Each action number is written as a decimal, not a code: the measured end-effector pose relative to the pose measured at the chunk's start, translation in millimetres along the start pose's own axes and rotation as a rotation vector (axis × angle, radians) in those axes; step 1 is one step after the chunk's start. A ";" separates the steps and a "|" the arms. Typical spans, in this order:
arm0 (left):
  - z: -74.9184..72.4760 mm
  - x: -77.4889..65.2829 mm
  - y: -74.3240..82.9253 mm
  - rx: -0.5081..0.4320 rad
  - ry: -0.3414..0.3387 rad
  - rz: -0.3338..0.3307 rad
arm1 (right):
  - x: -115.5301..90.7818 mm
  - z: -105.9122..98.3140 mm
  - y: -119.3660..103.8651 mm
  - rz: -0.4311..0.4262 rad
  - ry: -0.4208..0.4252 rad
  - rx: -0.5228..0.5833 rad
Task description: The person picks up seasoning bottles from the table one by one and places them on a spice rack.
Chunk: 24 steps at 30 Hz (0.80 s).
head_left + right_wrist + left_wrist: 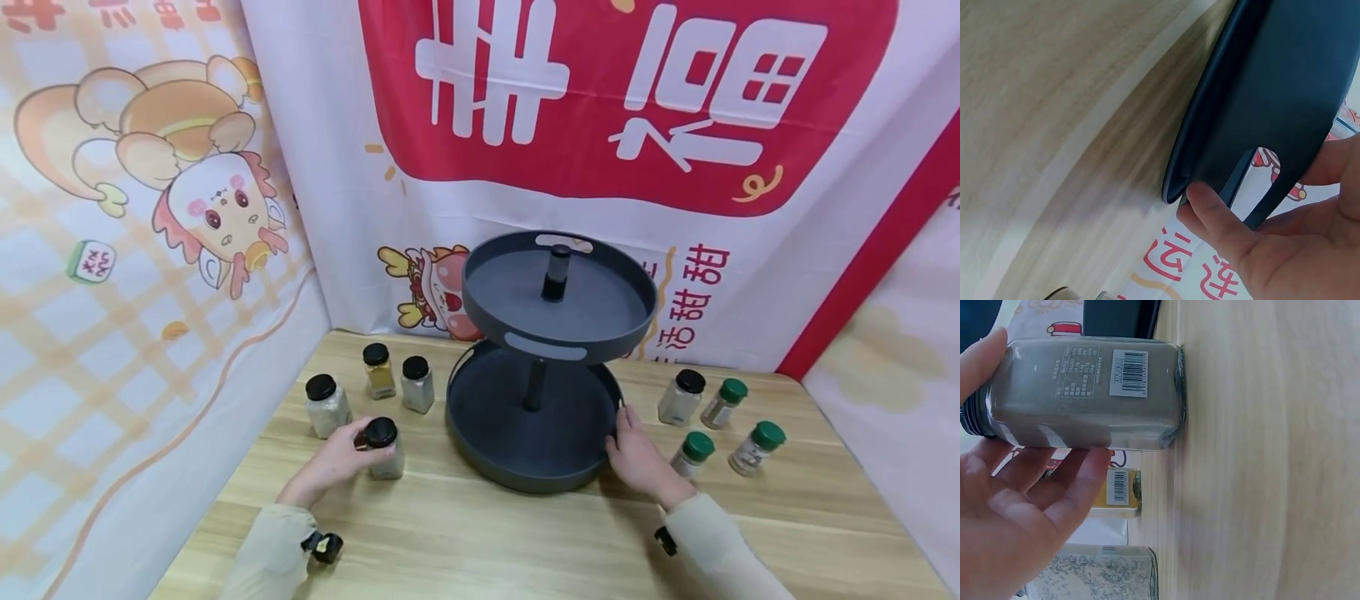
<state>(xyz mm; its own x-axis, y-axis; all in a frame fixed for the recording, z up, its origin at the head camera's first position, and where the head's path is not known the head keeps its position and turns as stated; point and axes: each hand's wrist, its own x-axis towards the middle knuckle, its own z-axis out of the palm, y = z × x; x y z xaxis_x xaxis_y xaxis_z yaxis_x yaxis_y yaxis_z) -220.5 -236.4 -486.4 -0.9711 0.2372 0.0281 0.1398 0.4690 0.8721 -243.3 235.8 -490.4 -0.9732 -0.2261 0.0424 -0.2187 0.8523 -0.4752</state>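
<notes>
My left hand (337, 457) holds a square-sided spice jar (1085, 394) with a black lid, thumb on one side and fingers on the other. Greyish-brown powder fills it, and a barcode label faces the left wrist camera. Whether its base touches the table cannot be told. A dark grey two-tier round tray (517, 477) stands on the table between the hands. On the right side of its lower tier, my right hand (637, 454) grips the wall beside a handle slot. Both tiers hold nothing; a short post (556, 275) rises from the upper one.
Left of the tray stand a jar of yellow powder (380, 375), a grey-white jar (417, 387) and a larger pale jar (327, 408), all black-lidded. To the right are another black-lidded jar (681, 400) and green-lidded shakers (753, 450). Printed cloth (337, 208) hangs behind the wooden table (465, 550).
</notes>
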 end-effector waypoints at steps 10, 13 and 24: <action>1.5 1.2 -3.9 -0.021 0.016 -0.011 | 0.9 2.5 2.1 -0.005 0.002 0.021; 3.0 1.4 -4.8 -0.028 0.028 -0.020 | 1.9 3.3 3.3 -0.002 0.003 0.027; 4.5 1.2 -3.0 0.032 -0.002 -0.016 | 2.3 5.2 7.2 0.006 -0.012 0.027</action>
<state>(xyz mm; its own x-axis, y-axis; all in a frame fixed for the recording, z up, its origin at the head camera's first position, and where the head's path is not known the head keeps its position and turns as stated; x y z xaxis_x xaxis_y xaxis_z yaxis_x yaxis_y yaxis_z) -221.2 -233.6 -491.3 -0.9727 0.2316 0.0131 0.1305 0.4996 0.8564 -246.8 238.9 -498.3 -0.9735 -0.2266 0.0290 -0.2106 0.8408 -0.4988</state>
